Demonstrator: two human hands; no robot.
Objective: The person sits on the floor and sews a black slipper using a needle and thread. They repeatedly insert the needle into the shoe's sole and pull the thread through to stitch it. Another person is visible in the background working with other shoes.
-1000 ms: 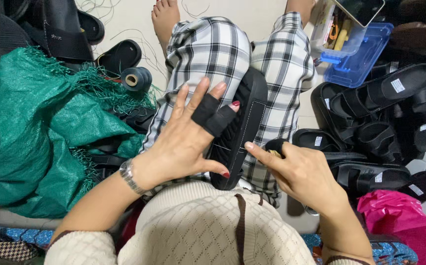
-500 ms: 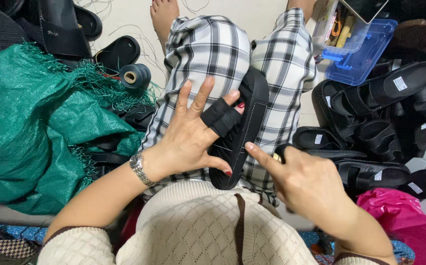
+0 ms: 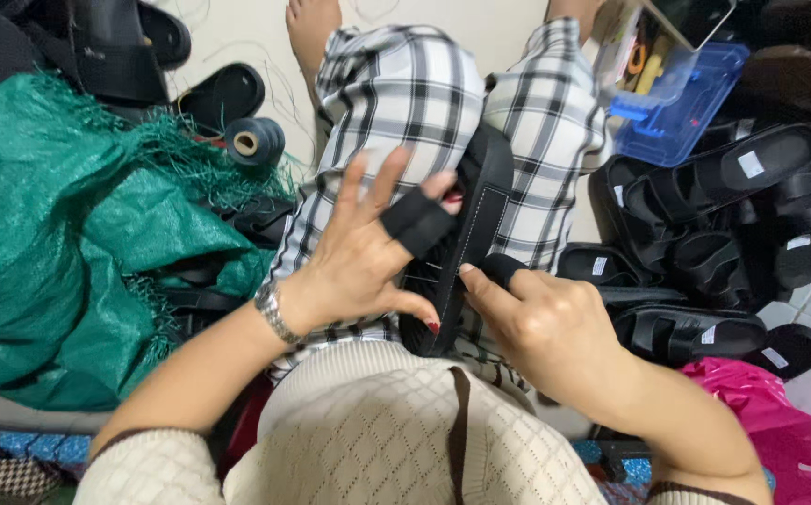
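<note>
Sandal (image 3: 473, 234) lies on her checked lap, long way pointing away from her — black, stitched. Left hand (image 3: 363, 257) grips its near edge, fingers spread wide, thumb underneath. Right hand (image 3: 541, 323) pinches the same edge, just beside the thumb — equally near.

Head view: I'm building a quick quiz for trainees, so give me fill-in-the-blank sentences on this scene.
1. The left hand and right hand hold a black ____ on the lap.
2. The left wrist wears a metal ____.
3. The crumpled mesh sack is ____ in colour.
4. The spool of thread lies on the ____.

Missing words: sandal; watch; green; floor
</note>
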